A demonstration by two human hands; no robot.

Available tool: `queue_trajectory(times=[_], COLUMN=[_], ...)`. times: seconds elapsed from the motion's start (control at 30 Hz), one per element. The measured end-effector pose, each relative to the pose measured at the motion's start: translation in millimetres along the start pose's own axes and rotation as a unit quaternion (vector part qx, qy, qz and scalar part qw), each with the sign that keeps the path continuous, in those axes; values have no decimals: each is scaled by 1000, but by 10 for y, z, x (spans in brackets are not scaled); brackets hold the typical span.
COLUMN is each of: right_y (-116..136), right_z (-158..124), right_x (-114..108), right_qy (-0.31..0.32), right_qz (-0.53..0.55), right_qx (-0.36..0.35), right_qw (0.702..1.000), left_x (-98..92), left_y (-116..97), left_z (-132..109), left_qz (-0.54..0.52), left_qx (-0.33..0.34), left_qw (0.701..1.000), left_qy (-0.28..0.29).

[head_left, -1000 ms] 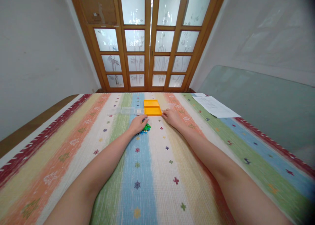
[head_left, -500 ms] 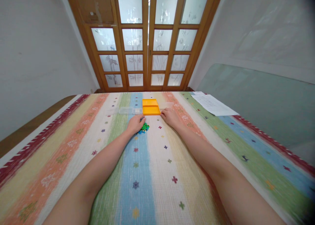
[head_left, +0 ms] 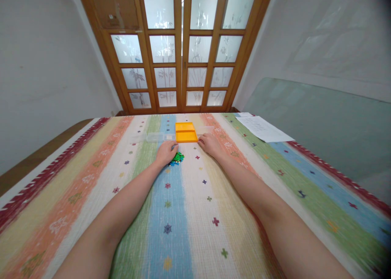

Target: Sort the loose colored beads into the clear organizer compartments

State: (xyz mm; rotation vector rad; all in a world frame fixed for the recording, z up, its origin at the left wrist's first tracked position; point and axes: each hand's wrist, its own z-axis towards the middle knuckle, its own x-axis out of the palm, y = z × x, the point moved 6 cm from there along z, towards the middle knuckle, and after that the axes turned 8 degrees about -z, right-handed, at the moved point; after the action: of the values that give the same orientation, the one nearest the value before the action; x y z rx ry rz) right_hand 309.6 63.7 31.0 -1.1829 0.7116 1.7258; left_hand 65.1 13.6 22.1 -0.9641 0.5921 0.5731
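Observation:
A yellow-orange plastic box [head_left: 186, 137] lies open on the table, its two shallow halves showing. My left hand [head_left: 166, 152] rests at the box's near left corner, fingers curled and thumb bent over beside a small heap of green and blue pieces [head_left: 177, 158]. It partly covers the heap's left side. My right hand [head_left: 209, 143] lies at the box's near right corner, with its fingers curled and the fingertips touching or very close to the edge. What either hand pinches, if anything, is too small or hidden to make out.
A clear plastic container [head_left: 155, 137] lies left of the box, and another clear piece [head_left: 205, 130] lies to its right. Printed sheets of paper [head_left: 263, 128] sit at the far right. A striped cloth [head_left: 195, 214] covers the table; wooden glazed doors [head_left: 182, 71] stand behind.
The whole view has shifted slightly. Both hands, the box and the heap keep the same places relative to one another.

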Motion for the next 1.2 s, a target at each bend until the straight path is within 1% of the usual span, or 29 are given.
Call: queue_trajectory(times=[0.1, 0.2, 0.23, 0.33, 0.4, 0.43, 0.57, 0.73, 0.87, 1.0, 1.1, 1.2], right_y=[-38, -112, -145, -238, -266, -270, -267, -264, -245, -203, -130, -7], right_z=[-18, -33, -36, -45, -47, -46, -42, -45, -49, -43, -36, -39], right_x=[-31, -44, -48, -53, -48, -45, -42, -44, -63, -89, -122, -168], right_qy=[1, -6, -13, -42, -57, -62, -78, -72, -69, -63, -59, -52], right_qz=[12, 25, 29, 42, 50, 53, 58, 59, 66, 68, 58, 50], right_qx=[0, 10, 21, 60, 69, 69, 63, 64, 62, 58, 40, 6], right_qw=[1000, 1000, 999, 996, 995, 994, 993, 994, 994, 994, 996, 997], left_x=[-138, -292, -324, -325, -290, -280, -296, -341, -326, -305, -308, -340], left_y=[58, 175, 223, 374, 455, 478, 436, 369, 398, 448, 445, 394], left_z=[46, 93, 102, 99, 81, 73, 73, 83, 84, 93, 105, 117], left_qz=[10, 45, 61, 101, 116, 122, 149, 159, 148, 128, 123, 115], left_qx=[-2, -3, -2, -4, -14, -19, -13, -17, -8, -13, -9, 7], left_qw=[1000, 998, 997, 995, 993, 992, 989, 987, 989, 992, 992, 993], left_qy=[-25, -46, -44, 0, 28, 32, 3, -22, -17, -6, -8, -23])
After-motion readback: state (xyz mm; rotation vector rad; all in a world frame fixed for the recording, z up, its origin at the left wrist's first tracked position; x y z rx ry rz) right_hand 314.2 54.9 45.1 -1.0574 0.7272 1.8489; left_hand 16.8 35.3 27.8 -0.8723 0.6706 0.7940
